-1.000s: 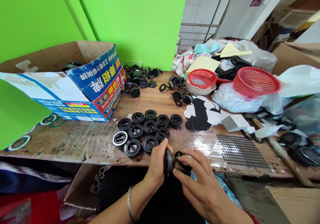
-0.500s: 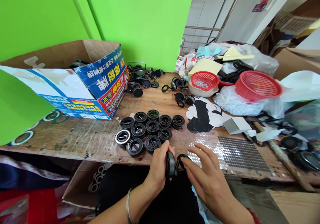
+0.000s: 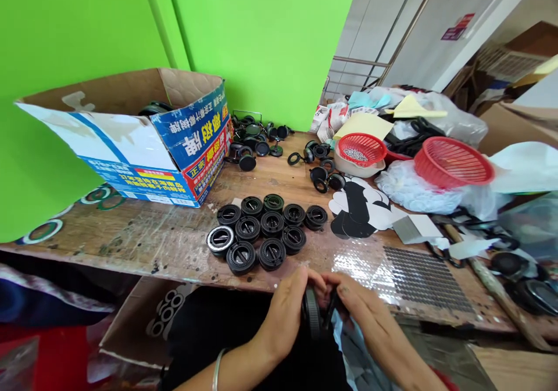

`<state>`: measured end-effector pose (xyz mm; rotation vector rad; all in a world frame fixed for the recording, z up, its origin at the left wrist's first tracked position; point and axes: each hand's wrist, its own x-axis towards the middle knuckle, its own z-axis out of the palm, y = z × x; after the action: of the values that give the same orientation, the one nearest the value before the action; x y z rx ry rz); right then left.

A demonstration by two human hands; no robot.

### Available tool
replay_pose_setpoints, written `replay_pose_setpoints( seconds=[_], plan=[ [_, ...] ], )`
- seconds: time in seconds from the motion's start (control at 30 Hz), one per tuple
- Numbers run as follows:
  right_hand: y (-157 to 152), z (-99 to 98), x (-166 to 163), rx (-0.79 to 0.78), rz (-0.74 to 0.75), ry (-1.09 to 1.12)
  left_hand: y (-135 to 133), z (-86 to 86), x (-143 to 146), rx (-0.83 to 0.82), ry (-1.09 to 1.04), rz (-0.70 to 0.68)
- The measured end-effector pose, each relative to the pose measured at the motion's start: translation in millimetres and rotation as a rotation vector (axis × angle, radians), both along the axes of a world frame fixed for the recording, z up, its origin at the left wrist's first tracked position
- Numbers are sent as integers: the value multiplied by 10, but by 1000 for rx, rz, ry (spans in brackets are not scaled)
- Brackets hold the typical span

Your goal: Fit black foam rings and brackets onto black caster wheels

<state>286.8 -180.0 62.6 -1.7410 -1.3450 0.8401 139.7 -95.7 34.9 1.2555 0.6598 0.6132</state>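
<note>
My left hand grips a round black ribbed disc part on edge, just below the front edge of the wooden workbench. My right hand is closed on a thin black ring piece pressed against that disc. Both hands meet over my lap. Just beyond them on the bench lies a cluster of several black round parts, one with a silver rim.
An open blue-and-white cardboard box stands at the left. Black and white paper discs lie mid-bench, a perforated metal sheet to the right. Two red baskets, plastic bags and more black parts sit at the back. A box of black parts sits under the bench.
Both hands have dropped lower, below the bench edge. My right hand closed in and pressed the ring piece against the disc. The view shifted left and down.
</note>
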Motion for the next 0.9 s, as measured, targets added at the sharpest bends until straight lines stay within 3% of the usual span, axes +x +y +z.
replay_pose_setpoints(
  seconds=[0.17,0.33,0.47,0.63,0.77,0.9],
  plan=[
    [436,68,378,163,-63,-561,148,-66,-263,653,153,148],
    [848,-137,391,197,4,-1052,464,-168,-396,1089,332,251],
    [998,-324,290,175,9,-1247,580,-253,-438,1240,484,227],
    [1039,-469,292,245,-53,-1226,561,-296,-419,1318,566,193],
    [1041,-500,301,297,-101,-1204,574,-291,-403,1328,567,189],
    [1025,-442,304,227,-80,-1146,591,-299,-411,1343,573,192]
  ],
)
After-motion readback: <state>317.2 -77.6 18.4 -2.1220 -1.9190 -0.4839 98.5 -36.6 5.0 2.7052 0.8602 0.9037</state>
